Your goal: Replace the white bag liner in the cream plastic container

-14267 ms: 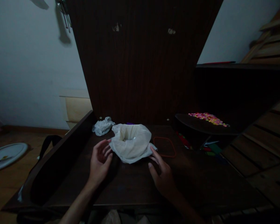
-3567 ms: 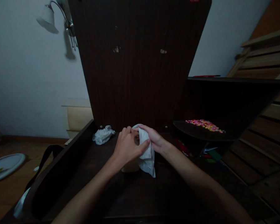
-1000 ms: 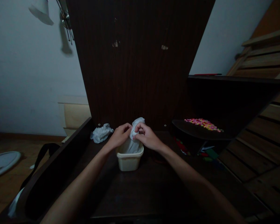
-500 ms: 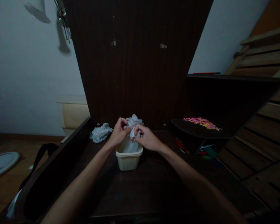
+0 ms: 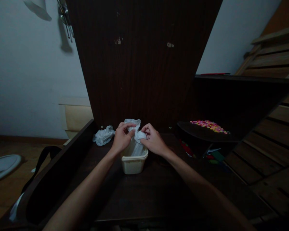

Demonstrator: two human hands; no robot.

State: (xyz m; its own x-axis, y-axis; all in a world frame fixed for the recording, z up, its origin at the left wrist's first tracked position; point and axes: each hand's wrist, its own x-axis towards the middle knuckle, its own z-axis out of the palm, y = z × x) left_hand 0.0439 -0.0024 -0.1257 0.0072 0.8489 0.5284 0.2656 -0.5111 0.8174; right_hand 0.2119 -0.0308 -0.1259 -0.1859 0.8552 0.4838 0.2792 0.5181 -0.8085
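A small cream basket [image 5: 134,166] stands on the dark desk, with a thin whitish plastic bag [image 5: 137,148] rising out of it. The bag's upper part is twisted and bunched above the rim. My left hand [image 5: 123,136] pinches the bag's top on the left side. On the right, my right hand [image 5: 153,138] grips a rounded bunch of the same bag between thumb and fingers. What lies inside the basket under the bag cannot be made out.
A crumpled white plastic bag [image 5: 104,135] lies left of the basket, beside the raised desk side [image 5: 62,163]. On the right, a low rounded shelf [image 5: 195,132] bears many small colourful pieces [image 5: 209,125]. Red and green items lie beneath it.
The bag's top has shifted left and spread out, and a rounded bunch now shows at my right hand. My hands have moved slightly apart, both still on the bag.
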